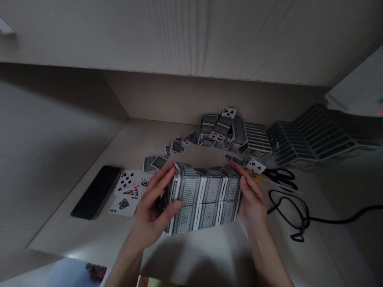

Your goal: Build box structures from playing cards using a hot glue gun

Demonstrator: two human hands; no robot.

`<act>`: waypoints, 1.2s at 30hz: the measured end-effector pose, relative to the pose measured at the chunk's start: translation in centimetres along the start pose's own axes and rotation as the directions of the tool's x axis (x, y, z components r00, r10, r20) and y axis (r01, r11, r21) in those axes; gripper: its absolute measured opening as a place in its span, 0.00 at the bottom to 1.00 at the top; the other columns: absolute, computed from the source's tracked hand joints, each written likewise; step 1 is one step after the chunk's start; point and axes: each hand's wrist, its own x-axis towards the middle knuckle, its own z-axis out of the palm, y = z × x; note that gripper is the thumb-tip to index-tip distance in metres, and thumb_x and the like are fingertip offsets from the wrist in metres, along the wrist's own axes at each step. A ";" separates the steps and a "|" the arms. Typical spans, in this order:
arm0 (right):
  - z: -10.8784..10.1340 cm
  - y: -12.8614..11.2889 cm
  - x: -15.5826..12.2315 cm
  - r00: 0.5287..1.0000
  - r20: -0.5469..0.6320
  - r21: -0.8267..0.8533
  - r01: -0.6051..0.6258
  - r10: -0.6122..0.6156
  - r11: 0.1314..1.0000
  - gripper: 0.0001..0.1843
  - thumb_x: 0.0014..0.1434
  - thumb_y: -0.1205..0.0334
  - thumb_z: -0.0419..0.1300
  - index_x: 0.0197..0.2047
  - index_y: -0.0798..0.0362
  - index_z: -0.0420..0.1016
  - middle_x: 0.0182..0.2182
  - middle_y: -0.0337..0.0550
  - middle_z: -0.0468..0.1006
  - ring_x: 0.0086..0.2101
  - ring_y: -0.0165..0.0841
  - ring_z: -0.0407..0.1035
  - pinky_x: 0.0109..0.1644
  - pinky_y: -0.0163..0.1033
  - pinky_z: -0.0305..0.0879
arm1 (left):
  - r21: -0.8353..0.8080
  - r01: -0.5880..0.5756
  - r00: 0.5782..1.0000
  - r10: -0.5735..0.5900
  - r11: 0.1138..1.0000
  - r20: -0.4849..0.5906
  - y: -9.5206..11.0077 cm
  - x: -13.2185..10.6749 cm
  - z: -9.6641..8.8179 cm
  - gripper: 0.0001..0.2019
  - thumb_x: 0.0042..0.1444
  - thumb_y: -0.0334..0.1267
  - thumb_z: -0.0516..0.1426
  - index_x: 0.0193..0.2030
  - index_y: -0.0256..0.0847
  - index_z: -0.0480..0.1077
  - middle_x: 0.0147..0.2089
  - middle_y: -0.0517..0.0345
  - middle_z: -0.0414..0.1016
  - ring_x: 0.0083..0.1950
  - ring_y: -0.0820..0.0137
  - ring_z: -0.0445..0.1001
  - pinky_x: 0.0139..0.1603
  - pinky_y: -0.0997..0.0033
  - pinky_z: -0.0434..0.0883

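Between my two hands is a block made of playing cards (206, 201), their patterned backs showing in two rows with white edges between them. My left hand (155, 203) grips its left end, thumb on the near face and fingers over the top. My right hand (251, 195) presses against the right end, fingers along the top corner. The block is slightly tilted, its right end farther from me. Loose playing cards (160, 161) lie just beyond it. Face-up cards, among them an ace of spades (123, 205), lie left of my left hand.
A black phone (96, 192) lies at the left. Behind stands a heap of folded cards (223, 129); slatted card structures (299, 139) stand at the right. Black-handled scissors (281, 177), a yellow-handled tool (253, 176) and a black cable (303, 219) lie right of my hands. A panel (179, 40) overhangs the desk.
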 end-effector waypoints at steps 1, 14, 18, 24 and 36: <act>0.0 0.1 0.1 1.000 -0.004 0.016 -0.023 0.023 1.000 0.15 0.56 0.55 0.61 0.47 0.45 0.78 0.52 0.42 0.77 0.56 0.42 0.65 0.64 0.52 0.53 | -0.024 0.013 1.000 -0.013 1.000 0.019 0.3 0.0 0.0 0.27 0.57 0.37 0.58 0.63 0.56 0.60 0.69 0.60 0.55 0.70 0.60 0.50 0.69 0.55 0.53; 0.1 0.1 1.0 0.988 0.000 0.069 -0.152 0.152 0.986 0.13 0.53 0.55 0.63 0.42 0.47 0.80 0.47 0.43 0.80 0.51 0.40 0.70 0.60 0.48 0.57 | -0.179 0.220 0.969 -0.235 0.959 -0.070 -1.3 0.5 0.3 0.17 0.62 0.41 0.52 0.58 0.60 0.67 0.65 0.64 0.63 0.68 0.64 0.55 0.70 0.57 0.50; -0.1 0.3 1.2 0.986 0.009 0.078 -0.169 0.169 0.983 0.14 0.53 0.53 0.63 0.42 0.47 0.80 0.46 0.44 0.80 0.50 0.41 0.70 0.60 0.50 0.57 | -0.191 0.274 0.954 -0.291 0.942 -0.066 -1.7 0.5 0.2 0.19 0.60 0.45 0.54 0.59 0.57 0.66 0.65 0.62 0.63 0.68 0.62 0.57 0.69 0.55 0.51; 0.2 -0.2 1.0 0.972 0.107 0.102 -0.218 0.208 0.971 0.18 0.54 0.50 0.61 0.45 0.48 0.79 0.52 0.45 0.77 0.55 0.44 0.66 0.62 0.54 0.55 | -0.247 0.400 0.893 -0.436 0.883 -0.111 -3.0 0.9 0.5 0.25 0.55 0.47 0.59 0.60 0.51 0.65 0.65 0.57 0.64 0.65 0.60 0.62 0.66 0.54 0.57; -0.3 2.1 -0.8 0.929 0.071 -0.061 -0.359 0.363 0.931 0.21 0.51 0.49 0.65 0.48 0.43 0.77 0.45 0.40 0.81 0.47 0.42 0.74 0.51 0.48 0.69 | -0.316 0.368 0.868 -0.445 0.875 -0.221 -2.4 1.0 -0.3 0.27 0.50 0.45 0.63 0.57 0.45 0.69 0.61 0.52 0.69 0.62 0.56 0.66 0.62 0.57 0.64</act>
